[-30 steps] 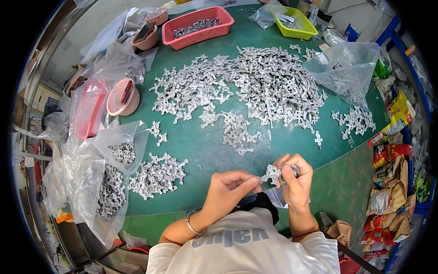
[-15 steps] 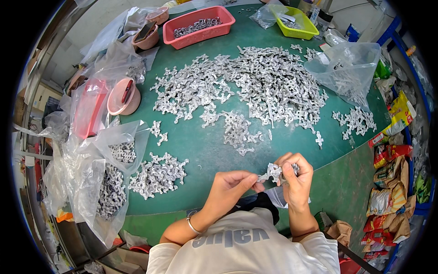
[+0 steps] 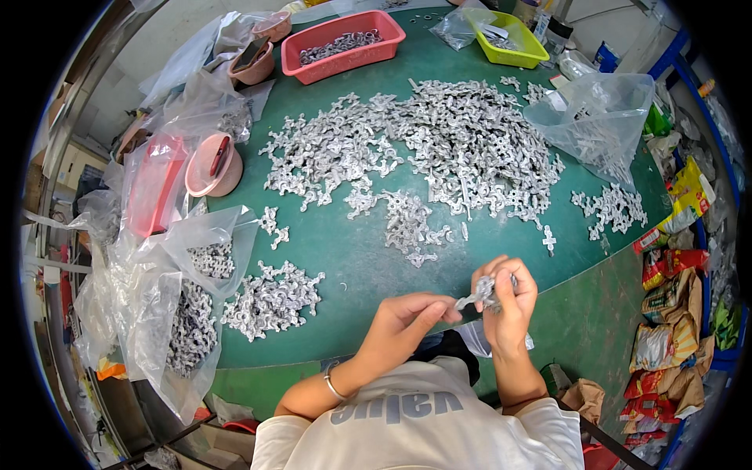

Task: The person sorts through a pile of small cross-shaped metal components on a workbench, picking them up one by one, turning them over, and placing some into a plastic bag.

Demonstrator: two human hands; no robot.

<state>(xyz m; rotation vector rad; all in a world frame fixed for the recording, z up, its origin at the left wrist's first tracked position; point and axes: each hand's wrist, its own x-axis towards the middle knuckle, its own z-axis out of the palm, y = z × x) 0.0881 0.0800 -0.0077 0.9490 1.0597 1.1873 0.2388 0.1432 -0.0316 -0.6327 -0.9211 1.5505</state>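
Head view: we are holding gray metal pieces (image 3: 486, 291) in front of us, by the near edge of the green table (image 3: 364, 278). Our right hand (image 3: 513, 313) is gripping the bunch, its fingers curling around it and its thumb pressing from the near side. Our left hand (image 3: 407, 323) is narrowing to a pinch at the slim end that is sticking out toward it; the fingers are partly hiding that end, so we cannot tell how firmly they are holding it. Compared with half a second ago, the left fingertips are sitting a little farther right, and the bunch is showing a narrower shape, apparently turning. To our judgement, we are working on that end rather than setting anything down. The large pile (image 3: 482, 149), the small heap (image 3: 274, 301) on our left and the middle cluster (image 3: 407, 227) are lying as they were, so nothing seems to be joining or leaving them.
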